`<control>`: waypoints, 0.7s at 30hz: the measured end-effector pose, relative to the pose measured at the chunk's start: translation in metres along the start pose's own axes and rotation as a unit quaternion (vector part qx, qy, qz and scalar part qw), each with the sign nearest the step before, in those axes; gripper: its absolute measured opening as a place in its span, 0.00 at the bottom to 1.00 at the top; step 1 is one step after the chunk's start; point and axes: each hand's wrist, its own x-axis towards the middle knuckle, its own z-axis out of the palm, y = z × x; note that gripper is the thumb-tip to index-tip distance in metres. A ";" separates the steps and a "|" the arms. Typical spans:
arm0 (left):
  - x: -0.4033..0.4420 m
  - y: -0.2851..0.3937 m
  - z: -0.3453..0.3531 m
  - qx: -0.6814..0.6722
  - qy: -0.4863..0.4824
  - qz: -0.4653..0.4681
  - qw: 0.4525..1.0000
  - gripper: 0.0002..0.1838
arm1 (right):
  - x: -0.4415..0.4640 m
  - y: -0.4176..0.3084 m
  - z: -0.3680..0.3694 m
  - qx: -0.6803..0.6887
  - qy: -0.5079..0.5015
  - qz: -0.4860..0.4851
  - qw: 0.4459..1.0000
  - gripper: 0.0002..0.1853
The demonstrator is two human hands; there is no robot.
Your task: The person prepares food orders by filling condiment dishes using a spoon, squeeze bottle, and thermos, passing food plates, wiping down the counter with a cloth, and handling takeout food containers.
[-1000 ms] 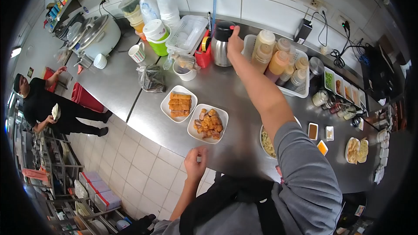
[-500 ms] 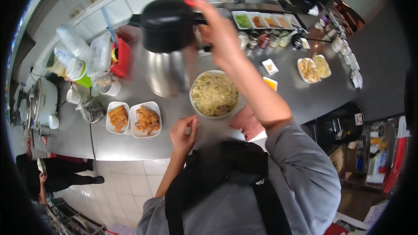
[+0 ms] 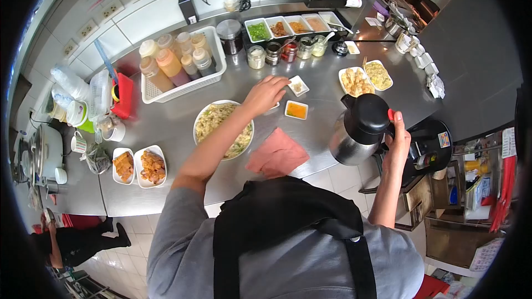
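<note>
My right hand (image 3: 398, 141) grips the handle of a steel thermal carafe (image 3: 357, 133) with a black top, held up at the counter's front edge on the right. My left hand (image 3: 266, 95) reaches across the counter with fingers stretched out and holds nothing I can see. Its fingertips are beside a small white square dish (image 3: 298, 86); whether they touch it I cannot tell. A dish of orange sauce (image 3: 296, 110) sits just right of that hand. Under my left forearm stands a large bowl of noodle-like food (image 3: 219, 119), partly covered. A pink cloth (image 3: 279, 154) lies in front.
A white basket of squeeze bottles (image 3: 185, 88) stands behind the bowl. Seasoning jars (image 3: 288, 51) and topping trays (image 3: 278, 26) line the back. Two dishes of fried food (image 3: 151, 166) are at left, two more dishes (image 3: 357, 81) at right. Another person (image 3: 77, 243) stands at far left.
The carafe has come down and moved right in my right hand, away from above the bowl's left side. My left hand has reached forward over the bowl. The view has shifted right.
</note>
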 end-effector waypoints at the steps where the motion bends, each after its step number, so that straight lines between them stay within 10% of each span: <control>1: 0.021 -0.014 0.020 0.049 -0.055 0.025 0.997 0.22 | 0.007 0.007 -0.010 -0.034 0.040 -0.012 0.999 0.24; 9: 0.095 -0.055 0.082 0.203 -0.324 0.073 0.921 0.43 | 0.042 0.025 -0.054 0.016 0.093 -0.013 0.995 0.21; 14: 0.095 -0.062 0.081 0.121 -0.323 0.019 0.939 0.38 | 0.063 0.042 -0.073 -0.028 0.021 0.005 0.999 0.24; 21: 0.062 0.042 0.039 0.024 -0.079 -0.014 0.997 0.32 | 0.085 0.001 -0.032 -0.155 0.000 -0.045 0.987 0.25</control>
